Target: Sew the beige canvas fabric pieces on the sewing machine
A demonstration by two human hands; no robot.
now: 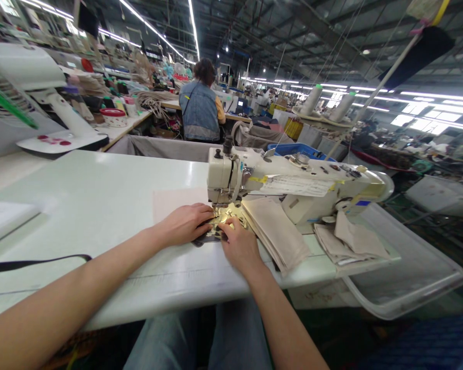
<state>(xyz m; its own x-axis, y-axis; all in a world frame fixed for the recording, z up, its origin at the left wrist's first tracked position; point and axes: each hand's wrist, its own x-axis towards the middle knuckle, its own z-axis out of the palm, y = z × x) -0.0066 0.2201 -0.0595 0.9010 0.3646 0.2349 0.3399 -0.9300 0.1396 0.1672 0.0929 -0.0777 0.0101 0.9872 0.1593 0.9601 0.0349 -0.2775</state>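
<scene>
A cream sewing machine [293, 182] stands on the white table [100, 205]. My left hand [185, 223] lies flat, fingers together, pressing on a dark piece [205, 237] at the lit needle plate [227, 213] under the machine head. My right hand [239, 244] is just right of it, fingers curled and pinching at the same spot; what it grips is too small to name. A pale fabric panel [173, 200] lies behind my left hand. A stack of beige cloth pieces [275, 231] rests under the machine arm, touching my right hand's side.
More beige pieces [351, 241] lie at the table's right end above a clear plastic bin [409, 277]. A black strap [31, 263] crosses the table's left. A white desk fan [42, 97] stands far left. A person in a denim vest [198, 103] sits ahead, back turned.
</scene>
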